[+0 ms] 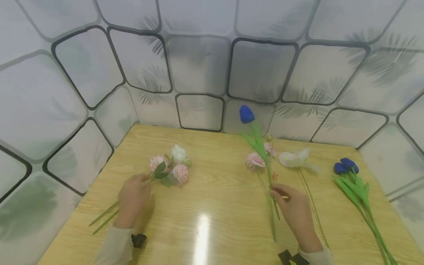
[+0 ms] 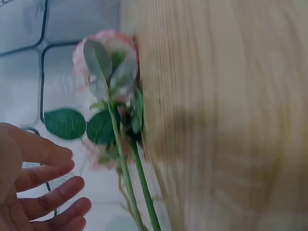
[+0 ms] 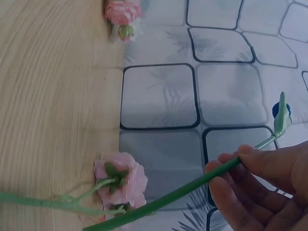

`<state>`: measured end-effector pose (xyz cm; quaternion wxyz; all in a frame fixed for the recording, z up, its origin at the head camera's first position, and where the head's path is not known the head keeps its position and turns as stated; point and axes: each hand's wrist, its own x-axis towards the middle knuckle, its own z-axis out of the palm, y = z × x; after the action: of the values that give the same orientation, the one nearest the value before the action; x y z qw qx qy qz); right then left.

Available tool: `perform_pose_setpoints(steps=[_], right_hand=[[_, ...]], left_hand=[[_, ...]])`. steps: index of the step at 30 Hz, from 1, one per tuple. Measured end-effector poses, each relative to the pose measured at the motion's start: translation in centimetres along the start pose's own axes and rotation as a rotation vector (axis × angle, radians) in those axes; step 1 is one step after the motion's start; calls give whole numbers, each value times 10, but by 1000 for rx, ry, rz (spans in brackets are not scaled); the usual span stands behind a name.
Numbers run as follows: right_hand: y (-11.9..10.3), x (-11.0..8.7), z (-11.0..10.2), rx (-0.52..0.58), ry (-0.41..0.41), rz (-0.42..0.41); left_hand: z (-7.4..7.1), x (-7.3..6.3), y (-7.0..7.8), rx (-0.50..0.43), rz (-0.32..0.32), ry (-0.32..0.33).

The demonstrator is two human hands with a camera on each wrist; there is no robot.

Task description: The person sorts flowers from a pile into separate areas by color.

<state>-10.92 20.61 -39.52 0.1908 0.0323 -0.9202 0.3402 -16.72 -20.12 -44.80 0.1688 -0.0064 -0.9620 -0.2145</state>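
Note:
My right hand pinches the green stem of a blue artificial tulip between thumb and fingers. The bloom points away from me, raised over the back of the table, and the lower stem runs past the fingertips in the right wrist view. Below it lies a pink flower on a thin stem. On the left, my left hand is over the stems of a pink and white flower bunch. The left wrist view shows its fingers relaxed and apart from the green stems.
Right of the held tulip lies a white flower with a long thin stem. More blue tulips lie along the table's right side. The wooden table meets a patterned wall covering at the back.

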Motion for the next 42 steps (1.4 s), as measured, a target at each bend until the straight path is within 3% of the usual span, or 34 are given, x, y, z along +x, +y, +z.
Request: perform_pose_setpoints(steps=[4,9,13,22,30,38,42], right_hand=[[15,1,-17,-46,28,70],[40,-1,-39,-103,90,128],[64,-5,-58,-165,67,230],[115,-13,-99,-359,6,407],[164,-17,-129,-460,-46,521],[210,-19,-145,-419,-178,667],[238,-24,-149,-405,-212,675]], left_hand=[[-13,-7,-17,52,-102,-121],[-21,-15,-33,75,-133,-262],[-22,-17,-40,80,-162,-313],[-22,-17,-43,82,-180,-316],[-20,-17,-45,68,-200,-333],[-19,-15,-45,63,-215,-338],[-20,-14,-44,59,-227,-341]])
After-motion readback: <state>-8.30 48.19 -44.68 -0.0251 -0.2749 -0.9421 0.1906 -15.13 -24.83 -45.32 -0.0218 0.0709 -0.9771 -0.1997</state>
